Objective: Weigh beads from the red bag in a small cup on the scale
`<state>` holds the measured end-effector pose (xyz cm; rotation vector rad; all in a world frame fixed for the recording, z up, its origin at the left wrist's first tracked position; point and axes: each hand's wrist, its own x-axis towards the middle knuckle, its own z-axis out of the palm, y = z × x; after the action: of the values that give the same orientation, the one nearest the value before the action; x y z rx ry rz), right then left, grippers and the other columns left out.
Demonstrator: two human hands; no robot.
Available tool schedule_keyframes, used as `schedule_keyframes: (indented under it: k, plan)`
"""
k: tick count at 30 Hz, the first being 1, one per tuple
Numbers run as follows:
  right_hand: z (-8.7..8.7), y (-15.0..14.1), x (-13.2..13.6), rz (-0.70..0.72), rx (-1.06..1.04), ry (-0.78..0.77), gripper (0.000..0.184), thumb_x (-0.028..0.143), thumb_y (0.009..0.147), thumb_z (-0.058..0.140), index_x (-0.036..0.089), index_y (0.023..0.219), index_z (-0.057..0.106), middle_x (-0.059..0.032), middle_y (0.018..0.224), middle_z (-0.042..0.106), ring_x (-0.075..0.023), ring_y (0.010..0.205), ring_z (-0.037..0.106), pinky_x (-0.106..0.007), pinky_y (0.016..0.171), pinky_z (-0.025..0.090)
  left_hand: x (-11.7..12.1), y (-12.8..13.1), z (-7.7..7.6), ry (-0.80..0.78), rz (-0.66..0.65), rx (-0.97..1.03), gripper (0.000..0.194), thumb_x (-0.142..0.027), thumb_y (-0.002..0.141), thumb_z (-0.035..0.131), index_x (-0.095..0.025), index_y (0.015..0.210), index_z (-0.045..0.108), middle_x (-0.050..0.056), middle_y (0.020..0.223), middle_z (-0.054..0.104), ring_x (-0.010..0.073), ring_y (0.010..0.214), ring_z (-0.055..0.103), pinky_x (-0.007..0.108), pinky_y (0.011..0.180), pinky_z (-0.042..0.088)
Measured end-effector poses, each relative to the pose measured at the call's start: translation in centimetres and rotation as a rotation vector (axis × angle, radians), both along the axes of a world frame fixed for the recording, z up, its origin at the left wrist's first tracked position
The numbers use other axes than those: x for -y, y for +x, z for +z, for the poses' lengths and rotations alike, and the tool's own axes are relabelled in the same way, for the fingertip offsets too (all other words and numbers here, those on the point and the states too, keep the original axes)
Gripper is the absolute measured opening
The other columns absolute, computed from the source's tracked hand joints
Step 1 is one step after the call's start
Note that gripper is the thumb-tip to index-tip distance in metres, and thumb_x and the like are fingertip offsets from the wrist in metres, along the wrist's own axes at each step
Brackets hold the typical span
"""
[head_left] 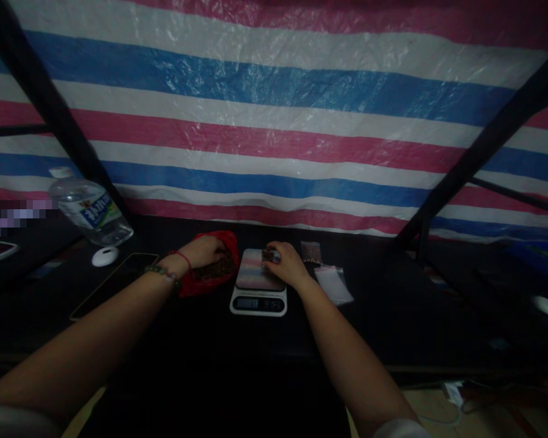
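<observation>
My left hand [204, 250] reaches into a red plastic bag [231, 240] of dried brown pieces [217, 267]; its fingers curl down among them, the tips partly hidden. Between the thumb and fingers of my right hand [285, 263] is a small clear bag of brown bits [268, 255], held at the upper right of the scale's plate. The white digital kitchen scale [258, 302] sits between both hands, its small display lit but too dim to read. Right of it lie a filled small zip bag [311, 252] and some flat clear zip bags [334, 285].
A large clear plastic bottle [91, 207] stands at the back left, near a white computer mouse [105, 257] and a dark phone [116, 286]. Black metal posts [475, 158] slant up either side. A striped plastic sheet [274, 140] hangs behind the black table [393, 328].
</observation>
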<state>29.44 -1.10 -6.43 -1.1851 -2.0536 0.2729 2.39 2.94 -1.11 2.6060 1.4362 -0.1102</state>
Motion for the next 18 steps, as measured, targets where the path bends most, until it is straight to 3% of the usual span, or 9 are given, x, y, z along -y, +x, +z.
schedule_keyframes:
  k: [3, 12, 18]
  plan:
    - [-0.05, 0.02, 0.0, 0.015, -0.008, 0.011, 0.048, 0.021, 0.07, 0.07, 0.021, 0.117, 0.058, -0.007, 0.113, 0.063, -0.022, 0.108, 0.055, -0.038, 0.097, 0.04, 0.31, 0.24, 0.16, -0.006, -0.02, 0.025, 0.029, -0.026, 0.08, 0.047, -0.022, 0.096, 0.071, 0.005, 0.1, 0.071, 0.0187, 0.09, 0.064, 0.026, 0.081, 0.046]
    - [0.27, -0.07, 0.15, 0.062, 0.038, 0.025, 0.026, 0.021, 0.073, 0.069, 0.021, 0.099, 0.064, -0.0049, 0.102, 0.064, -0.0209, 0.102, 0.056, -0.036, 0.093, 0.042, 0.49, 0.43, -0.2, -0.022, -0.051, 0.05, 0.029, -0.031, 0.081, 0.048, -0.021, 0.095, 0.071, 0.005, 0.099, 0.071, 0.0181, 0.087, 0.064, 0.026, 0.079, 0.046]
    - [-0.11, -0.1, 0.12, 0.024, 0.0, 0.002, 0.047, 0.021, 0.071, 0.069, 0.021, 0.116, 0.057, -0.0072, 0.111, 0.062, -0.0221, 0.107, 0.055, -0.038, 0.095, 0.041, 0.18, 0.19, -0.53, -0.009, -0.03, 0.046, 0.03, -0.034, 0.081, 0.047, -0.022, 0.096, 0.07, 0.005, 0.097, 0.071, 0.0178, 0.086, 0.064, 0.026, 0.079, 0.046]
